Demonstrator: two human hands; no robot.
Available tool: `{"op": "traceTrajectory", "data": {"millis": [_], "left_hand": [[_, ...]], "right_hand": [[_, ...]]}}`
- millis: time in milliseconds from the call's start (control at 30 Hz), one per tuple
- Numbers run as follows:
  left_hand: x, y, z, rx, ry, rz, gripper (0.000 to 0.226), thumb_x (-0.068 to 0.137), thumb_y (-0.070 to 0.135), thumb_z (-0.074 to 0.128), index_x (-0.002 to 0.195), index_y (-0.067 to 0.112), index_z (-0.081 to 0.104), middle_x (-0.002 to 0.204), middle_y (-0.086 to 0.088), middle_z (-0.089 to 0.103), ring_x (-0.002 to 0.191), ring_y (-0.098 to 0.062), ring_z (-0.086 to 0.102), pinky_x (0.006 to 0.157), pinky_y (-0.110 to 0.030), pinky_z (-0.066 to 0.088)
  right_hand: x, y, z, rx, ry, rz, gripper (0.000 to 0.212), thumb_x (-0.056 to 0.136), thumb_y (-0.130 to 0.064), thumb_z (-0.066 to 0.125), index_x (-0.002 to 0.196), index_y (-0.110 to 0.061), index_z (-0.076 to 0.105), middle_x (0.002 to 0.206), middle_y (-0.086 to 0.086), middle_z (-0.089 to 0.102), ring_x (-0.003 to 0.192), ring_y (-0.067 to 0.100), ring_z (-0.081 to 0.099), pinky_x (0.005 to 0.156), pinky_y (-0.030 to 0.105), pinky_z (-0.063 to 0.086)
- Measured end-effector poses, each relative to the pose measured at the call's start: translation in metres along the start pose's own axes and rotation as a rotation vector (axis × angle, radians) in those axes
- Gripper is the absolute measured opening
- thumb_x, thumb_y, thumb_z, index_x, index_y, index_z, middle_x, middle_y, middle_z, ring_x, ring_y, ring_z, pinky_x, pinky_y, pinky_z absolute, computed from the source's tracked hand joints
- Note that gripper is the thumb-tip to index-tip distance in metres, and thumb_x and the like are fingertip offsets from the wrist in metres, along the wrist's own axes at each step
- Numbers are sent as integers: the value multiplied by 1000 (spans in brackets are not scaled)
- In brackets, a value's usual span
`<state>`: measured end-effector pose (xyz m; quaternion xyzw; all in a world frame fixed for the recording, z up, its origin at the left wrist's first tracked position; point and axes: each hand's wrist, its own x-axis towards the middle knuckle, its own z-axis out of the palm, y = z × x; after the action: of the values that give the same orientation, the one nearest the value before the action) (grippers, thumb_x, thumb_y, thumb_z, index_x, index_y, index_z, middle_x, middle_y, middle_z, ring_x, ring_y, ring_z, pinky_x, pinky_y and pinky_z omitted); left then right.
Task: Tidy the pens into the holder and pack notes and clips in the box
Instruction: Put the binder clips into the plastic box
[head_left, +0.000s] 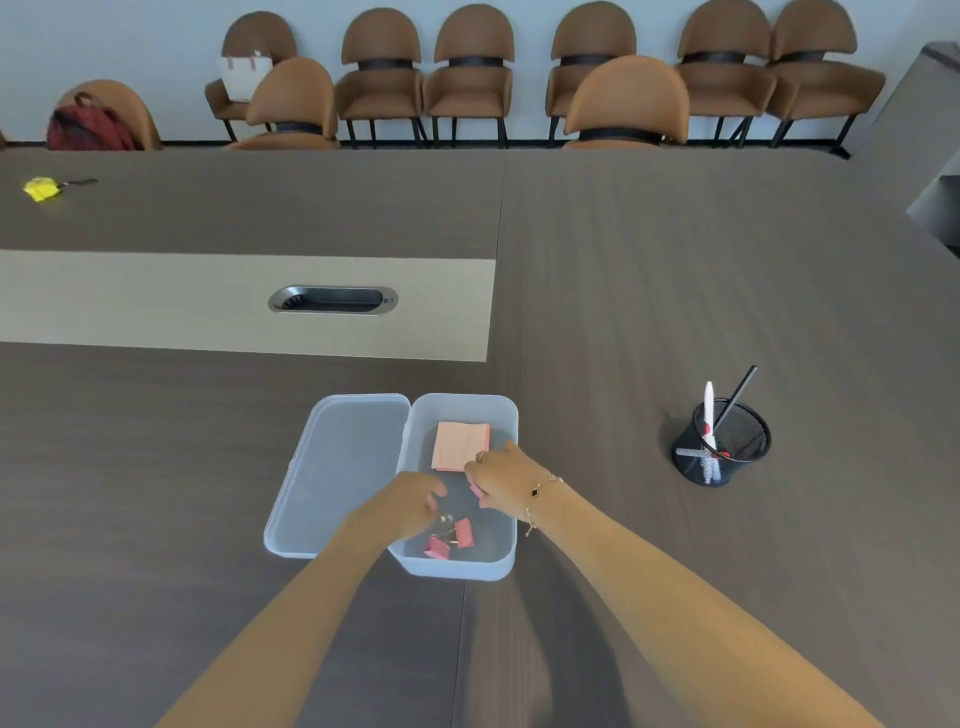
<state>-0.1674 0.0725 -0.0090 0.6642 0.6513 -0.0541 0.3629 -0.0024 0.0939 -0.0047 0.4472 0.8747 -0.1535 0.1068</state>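
Note:
A translucent plastic box (506, 558) stands open on the dark table, its lid (337, 467) lying flat to its left. Inside lie a pad of pink notes (460, 444) at the far end and two pink binder clips (451, 540) at the near end. Both hands are inside the box. My left hand (410, 506) hovers over the clips with curled fingers. My right hand (501, 475) pinches a small pink clip (475, 490) just below the notes. A black mesh pen holder (727, 447) to the right holds a white pen (709, 413) and a black pen (737, 395).
A cable port (332, 300) is set in the beige strip in the middle of the table. A yellow item with a dark handle (44, 188) lies far left. Brown chairs (470, 73) line the wall behind the table.

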Motion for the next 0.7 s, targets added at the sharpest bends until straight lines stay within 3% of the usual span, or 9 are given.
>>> {"op": "traceTrajectory", "data": {"millis": [100, 167, 267, 433, 567, 633, 700], "left_hand": [[-8, -12, -22, -317, 181, -8, 29, 90, -1, 41, 98, 15, 63, 96, -12, 62, 80, -26, 63, 76, -29, 50], [-13, -21, -31, -416, 227, -21, 30, 89, -3, 40, 93, 18, 61, 91, -9, 61, 68, -18, 59, 65, -23, 49], [-19, -28, -33, -418, 291, -25, 28, 91, 1, 41, 97, 17, 65, 95, -6, 64, 73, -18, 59, 64, -15, 45], [-20, -35, -25, -415, 479, -55, 29, 92, 3, 44, 103, 18, 66, 106, -7, 66, 81, -18, 55, 61, -19, 42], [-22, -56, -27, -349, 662, -125, 36, 89, 7, 51, 123, 15, 58, 131, -11, 52, 100, -23, 52, 79, -34, 46], [-23, -69, -29, -265, 683, -300, 49, 86, 18, 59, 134, 16, 47, 141, -16, 41, 120, -36, 45, 96, -46, 45], [-25, -76, -31, -197, 606, -512, 72, 82, 35, 65, 142, 12, 32, 145, -20, 35, 130, -42, 35, 106, -52, 34]], "right_hand": [[7, -8, 15, -56, -75, -7, 17, 89, -13, 58, 100, -2, 65, 105, 16, 69, 98, 35, 62, 94, 38, 37], [10, -13, 23, -74, -78, -4, 19, 90, -16, 57, 99, -3, 66, 98, 13, 69, 96, 34, 61, 93, 37, 35], [9, -16, 26, -79, -56, 0, 20, 91, -18, 55, 103, -5, 65, 95, 13, 67, 99, 33, 59, 94, 38, 36], [-1, -14, 13, 19, 48, 15, 32, 95, -27, 51, 116, -4, 59, 119, 17, 60, 108, 33, 55, 98, 40, 40], [-15, -5, 9, 214, 247, 150, 40, 94, -10, 50, 134, -9, 46, 152, 13, 33, 137, 32, 34, 114, 39, 32], [-22, -4, 12, 505, 362, 324, 54, 91, -2, 52, 142, -12, 35, 158, 10, 19, 142, 31, 25, 114, 39, 33], [-31, -7, 14, 858, 399, 523, 61, 94, -4, 50, 148, -15, 23, 159, 7, 13, 144, 29, 24, 114, 38, 33]]}}
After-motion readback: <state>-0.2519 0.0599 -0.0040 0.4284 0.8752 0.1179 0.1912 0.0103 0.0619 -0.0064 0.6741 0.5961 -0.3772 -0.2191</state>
